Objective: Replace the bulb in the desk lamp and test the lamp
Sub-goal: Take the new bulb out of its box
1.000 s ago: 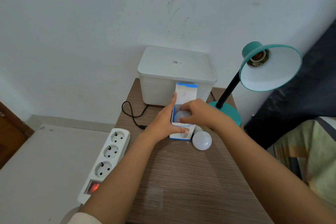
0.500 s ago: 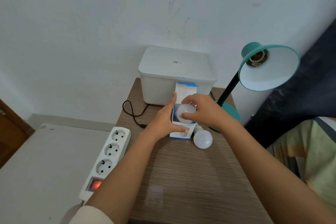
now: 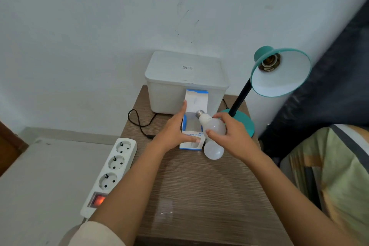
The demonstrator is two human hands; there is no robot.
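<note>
My right hand point(image 3: 232, 135) grips a white bulb point(image 3: 212, 126) by its globe, just above the open white-and-blue bulb box point(image 3: 192, 126), with the metal screw base pointing up and away. The box stands on the wooden table point(image 3: 195, 189), and my left hand point(image 3: 173, 132) holds its left side. A second white bulb point(image 3: 213, 151) lies on the table against the box's right side. At the right stands the teal desk lamp point(image 3: 279, 74); its shade faces me and the socket inside is bare.
A white lidded container point(image 3: 185, 82) stands behind the box against the wall. A white power strip point(image 3: 111, 171) with a lit red switch lies at the table's left edge. A black cable point(image 3: 139, 124) loops near the container. A bed lies at the right.
My right hand has pulled the bulb up out of the box; a second ago its fingers were inside the box. My left hand stays on the box.
</note>
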